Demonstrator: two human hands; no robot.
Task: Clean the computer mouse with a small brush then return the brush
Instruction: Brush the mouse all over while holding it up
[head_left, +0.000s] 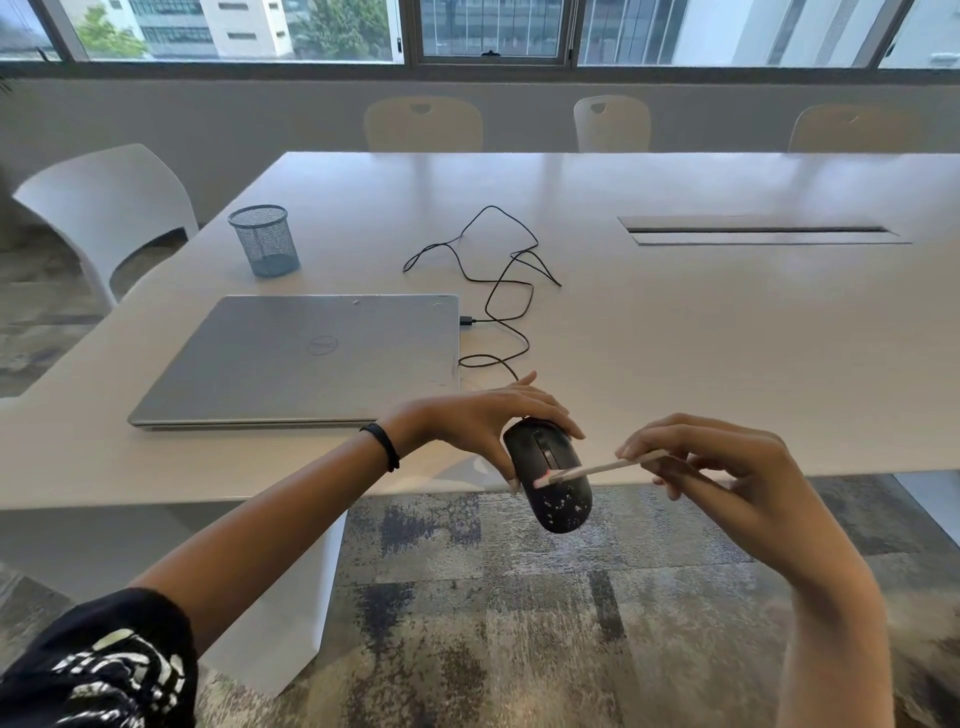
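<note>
A black wired computer mouse (556, 483) speckled with white specks hangs just past the near edge of the white table (675, 364), its rear pointing toward me. My left hand (483, 415) grips it from above by its front end. My right hand (722, 467) pinches a small white brush (602, 469) by its handle. The brush's pinkish tip rests on the mouse's back, just behind the scroll wheel. The mouse cable (498, 291) runs in loose loops over the table to the closed silver laptop (306, 358).
A blue mesh pen cup (265, 240) stands behind the laptop at the left. A cable slot (758, 230) is set into the table at the right. White chairs stand at the left (109, 208) and along the far side. Patterned carpet lies below.
</note>
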